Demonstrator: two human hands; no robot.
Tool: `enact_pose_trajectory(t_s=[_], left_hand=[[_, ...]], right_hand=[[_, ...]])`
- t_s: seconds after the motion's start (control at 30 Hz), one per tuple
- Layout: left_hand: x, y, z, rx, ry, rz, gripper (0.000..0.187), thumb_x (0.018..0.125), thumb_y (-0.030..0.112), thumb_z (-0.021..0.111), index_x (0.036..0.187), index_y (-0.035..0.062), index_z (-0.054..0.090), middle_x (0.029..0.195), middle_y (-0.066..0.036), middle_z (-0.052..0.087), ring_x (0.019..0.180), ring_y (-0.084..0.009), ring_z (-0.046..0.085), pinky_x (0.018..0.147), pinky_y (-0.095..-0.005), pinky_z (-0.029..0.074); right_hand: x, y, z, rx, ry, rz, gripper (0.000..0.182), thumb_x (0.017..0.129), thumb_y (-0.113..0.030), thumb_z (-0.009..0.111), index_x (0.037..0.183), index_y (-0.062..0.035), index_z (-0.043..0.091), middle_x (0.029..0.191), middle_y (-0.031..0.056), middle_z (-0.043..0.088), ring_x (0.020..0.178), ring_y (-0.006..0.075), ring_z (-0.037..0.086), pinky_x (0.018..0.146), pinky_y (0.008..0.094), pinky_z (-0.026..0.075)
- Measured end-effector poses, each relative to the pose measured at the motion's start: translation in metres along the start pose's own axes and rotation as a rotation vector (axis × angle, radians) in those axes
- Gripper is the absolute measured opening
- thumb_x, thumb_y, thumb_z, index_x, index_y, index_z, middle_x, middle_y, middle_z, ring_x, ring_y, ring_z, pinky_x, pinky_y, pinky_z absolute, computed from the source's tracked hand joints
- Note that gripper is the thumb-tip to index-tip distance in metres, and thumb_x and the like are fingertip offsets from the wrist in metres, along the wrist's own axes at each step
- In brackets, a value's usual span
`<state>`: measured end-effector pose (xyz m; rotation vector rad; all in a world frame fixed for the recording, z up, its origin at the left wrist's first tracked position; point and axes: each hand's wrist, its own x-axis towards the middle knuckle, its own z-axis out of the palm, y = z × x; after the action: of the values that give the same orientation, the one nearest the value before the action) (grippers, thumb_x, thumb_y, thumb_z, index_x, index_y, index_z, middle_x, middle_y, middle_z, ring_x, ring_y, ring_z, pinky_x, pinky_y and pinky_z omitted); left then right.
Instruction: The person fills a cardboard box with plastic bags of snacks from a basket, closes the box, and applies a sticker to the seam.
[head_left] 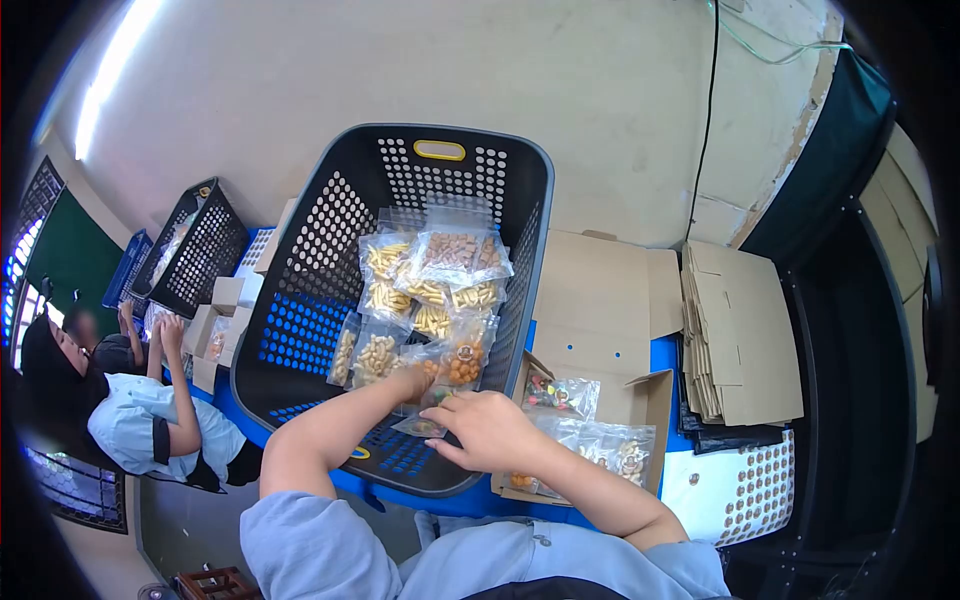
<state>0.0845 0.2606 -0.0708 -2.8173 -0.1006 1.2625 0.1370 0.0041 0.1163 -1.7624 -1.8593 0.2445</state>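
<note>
My left hand (412, 384) reaches into the large black plastic basket (330, 180), closed at the lower edge of a clear bag of orange snack balls (467, 362); its fingertips are partly hidden. Close beside it, my right hand (488, 428) has its thumb and fingers around a small clear bag (418, 427), whose contents are mostly covered. Farther up in the basket lie several bags of yellow stick snacks (388, 260) and a bag of brown pieces (460, 252). A bag of pale peanut-like snacks (378, 357) is left of my left hand.
To the right stands an open cardboard box (655, 415) holding several snack bags (600, 445). Flattened cartons (745, 330) are stacked beyond it, above a sheet of round stickers (760, 490). At left, a co-worker (150, 415) is near another black basket (205, 250) and small boxes.
</note>
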Motion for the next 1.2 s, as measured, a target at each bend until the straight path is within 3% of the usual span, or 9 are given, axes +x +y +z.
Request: enact_pose_trajectory(t_s=[0.13, 0.27, 0.5, 0.6, 0.73, 0.97, 1.03, 1.1, 1.2], left_hand=[[-0.008, -0.002, -0.013, -0.044, -0.071, -0.019, 0.042, 0.072, 0.016, 0.071, 0.113, 0.0146, 0.064, 0.11, -0.015, 0.065, 0.104, -0.0306, 0.062, 0.085, -0.0407, 0.051], [-0.043, -0.018, -0.047, -0.19, 0.324, -0.228, 0.018, 0.075, 0.02, 0.07, 0.091, 0.0135, 0.071, 0.094, -0.015, 0.069, 0.09, -0.0319, 0.067, 0.078, -0.0415, 0.053], [-0.063, -0.047, -0.067, -0.242, 0.542, -0.253, 0.02, 0.073, 0.027, 0.073, 0.088, 0.0129, 0.073, 0.092, -0.014, 0.069, 0.085, -0.0315, 0.067, 0.074, -0.0407, 0.053], [-0.056, -0.053, -0.063, -0.129, -0.171, 0.129, 0.047, 0.067, 0.041, 0.078, 0.104, 0.0122, 0.072, 0.106, -0.013, 0.068, 0.093, -0.0289, 0.065, 0.082, -0.0403, 0.051], [-0.048, -0.024, -0.043, -0.161, -0.116, 0.082, 0.056, 0.071, 0.051, 0.073, 0.113, 0.0145, 0.069, 0.117, -0.014, 0.063, 0.105, -0.0317, 0.06, 0.091, -0.0418, 0.047], [-0.025, -0.025, 0.003, -0.458, 0.691, -0.195, 0.036, 0.086, 0.044, 0.06, 0.105, 0.0153, 0.071, 0.109, -0.016, 0.066, 0.109, -0.0323, 0.057, 0.106, -0.0455, 0.03], [-0.025, -0.028, 0.004, -0.582, 0.421, -0.106, 0.025, 0.081, 0.033, 0.068, 0.092, 0.0116, 0.074, 0.088, -0.014, 0.07, 0.092, -0.0299, 0.065, 0.101, -0.0424, 0.038], [-0.058, -0.014, -0.027, -0.316, 0.593, -0.192, 0.011, 0.074, 0.016, 0.071, 0.083, 0.0107, 0.075, 0.078, -0.012, 0.069, 0.083, -0.0277, 0.067, 0.083, -0.0393, 0.05], [-0.055, -0.046, -0.049, -0.731, 0.871, -0.068, 0.01, 0.071, 0.007, 0.067, 0.078, 0.0086, 0.073, 0.079, -0.013, 0.069, 0.078, -0.028, 0.067, 0.07, -0.0355, 0.052]], right_hand=[[-0.008, -0.009, 0.011, -0.003, 0.029, -0.01, 0.036, 0.086, -0.034, 0.058, 0.108, -0.0054, 0.063, 0.086, 0.0104, 0.062, 0.083, 0.026, 0.062, 0.073, 0.0368, 0.05], [-0.014, -0.015, 0.014, 0.017, 0.047, -0.012, 0.033, 0.087, -0.032, 0.058, 0.104, -0.004, 0.062, 0.083, 0.0114, 0.061, 0.082, 0.0271, 0.061, 0.074, 0.0381, 0.05], [-0.018, -0.018, 0.014, -0.019, 0.084, -0.018, 0.033, 0.086, -0.03, 0.058, 0.103, -0.0025, 0.063, 0.084, 0.0125, 0.062, 0.084, 0.0281, 0.062, 0.075, 0.0393, 0.049], [-0.02, -0.018, 0.018, -0.069, 0.054, -0.018, 0.033, 0.087, -0.031, 0.058, 0.107, -0.0056, 0.064, 0.086, 0.0099, 0.064, 0.083, 0.0268, 0.062, 0.075, 0.038, 0.049], [-0.023, -0.022, 0.022, -0.076, 0.079, -0.036, 0.033, 0.087, -0.031, 0.058, 0.107, -0.0053, 0.064, 0.085, 0.0102, 0.063, 0.083, 0.0268, 0.062, 0.076, 0.0374, 0.049], [-0.03, -0.038, 0.026, -0.078, 0.011, -0.02, 0.032, 0.087, -0.03, 0.058, 0.101, -0.002, 0.062, 0.084, 0.0135, 0.063, 0.084, 0.0285, 0.062, 0.075, 0.0393, 0.049], [-0.029, -0.039, 0.026, -0.079, 0.024, -0.031, 0.032, 0.087, -0.03, 0.058, 0.101, -0.0019, 0.062, 0.084, 0.0135, 0.063, 0.084, 0.0284, 0.062, 0.075, 0.0395, 0.049], [-0.03, -0.041, 0.027, -0.076, 0.018, -0.033, 0.032, 0.087, -0.031, 0.058, 0.101, -0.0019, 0.062, 0.084, 0.0134, 0.063, 0.084, 0.0285, 0.062, 0.076, 0.0396, 0.049], [-0.029, -0.04, 0.024, -0.067, 0.009, -0.022, 0.032, 0.087, -0.031, 0.057, 0.101, -0.0023, 0.062, 0.084, 0.013, 0.063, 0.084, 0.0287, 0.062, 0.076, 0.0398, 0.049]])
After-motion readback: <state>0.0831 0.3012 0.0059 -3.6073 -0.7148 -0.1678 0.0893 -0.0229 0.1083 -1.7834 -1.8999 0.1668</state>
